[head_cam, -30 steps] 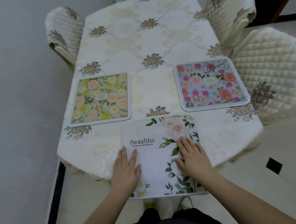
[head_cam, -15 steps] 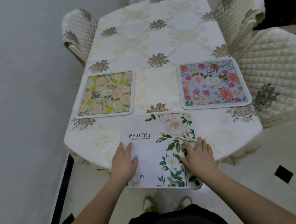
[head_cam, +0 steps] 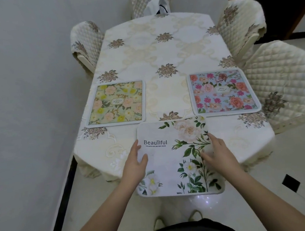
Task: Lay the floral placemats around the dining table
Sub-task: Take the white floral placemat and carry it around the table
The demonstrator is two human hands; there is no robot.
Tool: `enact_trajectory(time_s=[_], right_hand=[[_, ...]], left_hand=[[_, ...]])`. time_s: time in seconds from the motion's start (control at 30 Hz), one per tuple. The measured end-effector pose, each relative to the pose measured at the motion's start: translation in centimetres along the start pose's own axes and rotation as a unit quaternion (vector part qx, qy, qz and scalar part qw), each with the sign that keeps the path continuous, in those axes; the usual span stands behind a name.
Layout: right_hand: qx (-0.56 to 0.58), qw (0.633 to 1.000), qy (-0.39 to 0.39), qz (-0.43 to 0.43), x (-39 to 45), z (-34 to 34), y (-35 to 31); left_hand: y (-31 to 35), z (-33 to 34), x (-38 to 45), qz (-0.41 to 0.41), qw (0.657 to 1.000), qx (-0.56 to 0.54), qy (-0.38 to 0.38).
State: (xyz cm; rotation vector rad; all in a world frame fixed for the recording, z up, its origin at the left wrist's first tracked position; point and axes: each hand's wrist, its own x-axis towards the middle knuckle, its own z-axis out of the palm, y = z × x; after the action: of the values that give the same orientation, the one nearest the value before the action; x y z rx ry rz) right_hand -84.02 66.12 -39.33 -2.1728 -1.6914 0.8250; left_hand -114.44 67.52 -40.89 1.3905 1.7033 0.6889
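Head view, nearest first: your two hands sit on one white mat (head_cam: 173,156) printed "BeauTiful". Your left hand (head_cam: 134,164) rests on its left edge, fingers straight, thumb lying on top; your right hand (head_cam: 218,152) rests on its right edge, fingers loosely spread. Neither hand is clenched. This mat lies at the near end of the table (head_cam: 162,52), its near part jutting past the table's edge over the floor.

Beyond it lie two more mats, three in all: a yellow mat (head_cam: 115,103) flat on the left side and a pink mat (head_cam: 223,91) flat on the right, well apart, each just beyond the white mat's far corners. Four quilted chairs (head_cam: 283,82) ring the far end and sides.

Since a second ago your hands have slid outward from the white mat's middle to its side edges, and more of the table's far end shows. The yellow and pink mats have stayed put.
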Motion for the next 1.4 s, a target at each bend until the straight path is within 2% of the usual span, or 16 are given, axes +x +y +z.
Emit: enact_trajectory(time_s=[0.1, 0.17, 0.27, 0.33, 0.4, 0.47, 0.57, 0.67, 0.83, 1.07, 1.4], right_hand=[[0.070, 0.997, 0.017, 0.005, -0.7, -0.6, -0.6], [0.127, 0.991, 0.034, 0.014, -1.4, -0.5, -0.9], [0.173, 0.984, 0.029, 0.040, -2.1, -0.3, -0.9], [0.144, 0.988, -0.003, 0.062, -2.5, 0.1, -0.7], [0.134, 0.987, -0.019, 0.084, -2.9, 0.9, -0.6], [0.151, 0.982, -0.015, 0.112, -3.5, 1.6, -0.6], [0.174, 0.974, 0.002, 0.143, -3.9, 2.4, -0.7], [0.200, 0.970, 0.016, 0.139, -4.2, 2.5, -1.0], [0.265, 0.957, 0.044, 0.110, -4.6, 0.9, -2.6], [0.303, 0.946, 0.092, 0.068, -5.5, -3.0, -5.7], [0.361, 0.927, 0.104, 0.004, -5.6, -8.5, -8.2]], left_hand=[[-0.5, -0.6, -0.3, 0.007, 0.996, -0.088, 0.020], [-0.7, -0.9, -0.3, -0.024, 0.985, -0.172, 0.013], [-0.7, -1.2, 0.2, -0.152, 0.914, -0.374, -0.029], [-1.1, -1.4, 0.3, -0.205, 0.884, -0.412, -0.084], [-1.4, -1.4, 0.0, -0.218, 0.892, -0.368, -0.150], [-1.7, -1.2, -0.2, -0.206, 0.914, -0.300, -0.179], [-2.0, -1.1, -0.2, -0.133, 0.963, -0.168, -0.165], [-2.1, -1.6, -0.1, -0.053, 0.987, -0.079, -0.131], [-0.3, -3.7, 0.7, 0.019, 0.989, -0.081, -0.123], [3.6, -7.8, 1.7, 0.063, 0.983, -0.095, -0.144], [9.4, -12.2, 1.4, 0.051, 0.972, -0.171, -0.155]])
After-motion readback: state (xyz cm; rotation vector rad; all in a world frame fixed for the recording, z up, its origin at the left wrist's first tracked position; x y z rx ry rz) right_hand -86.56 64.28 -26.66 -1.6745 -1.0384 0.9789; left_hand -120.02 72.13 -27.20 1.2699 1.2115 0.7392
